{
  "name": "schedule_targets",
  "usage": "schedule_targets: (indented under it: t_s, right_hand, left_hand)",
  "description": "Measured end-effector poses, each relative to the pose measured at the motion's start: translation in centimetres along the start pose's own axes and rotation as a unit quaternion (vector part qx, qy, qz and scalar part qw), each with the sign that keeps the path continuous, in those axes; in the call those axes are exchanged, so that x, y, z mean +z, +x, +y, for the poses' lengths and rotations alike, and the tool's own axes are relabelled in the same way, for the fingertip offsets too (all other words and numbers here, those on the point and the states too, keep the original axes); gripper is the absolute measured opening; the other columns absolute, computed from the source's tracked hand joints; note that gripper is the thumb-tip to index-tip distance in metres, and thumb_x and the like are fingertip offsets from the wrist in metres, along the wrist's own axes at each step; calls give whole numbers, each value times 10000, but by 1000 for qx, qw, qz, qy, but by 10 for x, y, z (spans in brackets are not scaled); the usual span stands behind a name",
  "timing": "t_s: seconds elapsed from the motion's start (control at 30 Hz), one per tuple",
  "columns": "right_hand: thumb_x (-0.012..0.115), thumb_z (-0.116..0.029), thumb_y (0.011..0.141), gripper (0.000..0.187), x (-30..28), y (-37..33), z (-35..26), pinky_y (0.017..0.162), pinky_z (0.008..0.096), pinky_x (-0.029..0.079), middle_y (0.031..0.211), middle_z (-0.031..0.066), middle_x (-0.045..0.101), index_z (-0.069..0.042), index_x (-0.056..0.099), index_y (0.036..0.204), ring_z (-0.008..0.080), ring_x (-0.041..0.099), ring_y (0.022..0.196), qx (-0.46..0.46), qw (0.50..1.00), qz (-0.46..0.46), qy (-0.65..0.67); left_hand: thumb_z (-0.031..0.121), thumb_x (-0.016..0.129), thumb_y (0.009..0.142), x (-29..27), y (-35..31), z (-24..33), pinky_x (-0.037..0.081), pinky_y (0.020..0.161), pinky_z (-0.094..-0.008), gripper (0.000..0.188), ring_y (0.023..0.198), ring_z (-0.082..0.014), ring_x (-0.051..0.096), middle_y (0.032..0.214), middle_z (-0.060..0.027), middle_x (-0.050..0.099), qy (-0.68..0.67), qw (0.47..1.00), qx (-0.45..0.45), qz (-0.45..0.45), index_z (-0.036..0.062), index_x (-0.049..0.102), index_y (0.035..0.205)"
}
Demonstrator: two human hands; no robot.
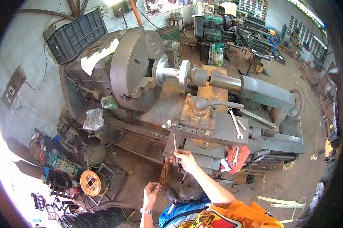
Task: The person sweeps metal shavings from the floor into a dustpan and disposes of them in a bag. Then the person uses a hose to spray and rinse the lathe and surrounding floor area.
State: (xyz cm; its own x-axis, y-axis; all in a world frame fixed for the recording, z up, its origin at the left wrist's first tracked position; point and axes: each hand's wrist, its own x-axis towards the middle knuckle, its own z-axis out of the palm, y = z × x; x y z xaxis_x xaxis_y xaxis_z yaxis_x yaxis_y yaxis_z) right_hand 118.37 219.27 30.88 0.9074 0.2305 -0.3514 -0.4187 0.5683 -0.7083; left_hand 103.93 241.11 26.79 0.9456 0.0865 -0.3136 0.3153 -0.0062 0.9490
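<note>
My right hand (184, 159) is closed around the lower end of a slim metal rod (175, 142), which stands nearly upright beside the tool holder (190, 130) of a large lathe. Whether the rod's upper end touches the holder, I cannot tell. Lower and to the left, my left hand (151, 190) hovers in front of the machine with its fingers curled together; anything inside them is hidden. Behind the holder sits the tool post with its ball-shaped clamp lever (220, 103). A shiny flanged metal workpiece (172, 73) is mounted between the big chuck (131, 68) and the tailstock (266, 91).
Two spanners (236, 125) (236, 155) lie on the carriage, one over a red cloth (238, 157). A broom (165, 173) stands below the tool holder. An orange cable reel (91, 182) is at the lower left. Another green lathe (213, 28) stands behind.
</note>
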Motion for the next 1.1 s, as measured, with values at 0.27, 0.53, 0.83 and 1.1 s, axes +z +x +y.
schedule_targets:
  t_s: [0.27, 0.53, 0.83, 1.1]
  right_hand:
    - [599, -151, 915, 219, -6, -1, 4, 673, 281, 498, 828, 96, 676, 23, 618, 1046, 193, 663, 753, 5, 1000, -13, 22]
    - [599, -116, 904, 210, -2, -4, 4, 664, 267, 499, 830, 98, 668, 29, 613, 1055, 191, 658, 764, -20, 999, -10, 31]
    - [598, -174, 902, 305, -12, -38, 4, 629, 338, 501, 756, 105, 616, 76, 586, 1075, 198, 605, 673, -18, 995, -67, -69]
    - [566, -151, 931, 245, -46, -135, -47, 555, 257, 448, 705, 48, 571, 54, 589, 1064, 128, 548, 613, -68, 925, -38, -372]
  left_hand:
    - [34, 570, 889, 3, -1, -4, 497, 639, -251, 93, 730, -123, 617, 867, -74, 673, 5, 1000, -8, -4, 26, 591, 979]
    - [0, 560, 886, 5, 1, 4, 492, 615, -230, 83, 711, -94, 606, 866, -59, 668, 4, 1000, -19, 0, 30, 599, 953]
    - [90, 606, 863, 2, -5, 16, 483, 808, -300, 188, 902, -168, 610, 920, -96, 656, 132, 989, 48, -38, -13, 608, 1019]
    - [81, 589, 887, -19, -28, -5, 490, 819, -318, 139, 961, -197, 635, 971, -119, 664, 33, 998, -33, 29, 13, 599, 1007]
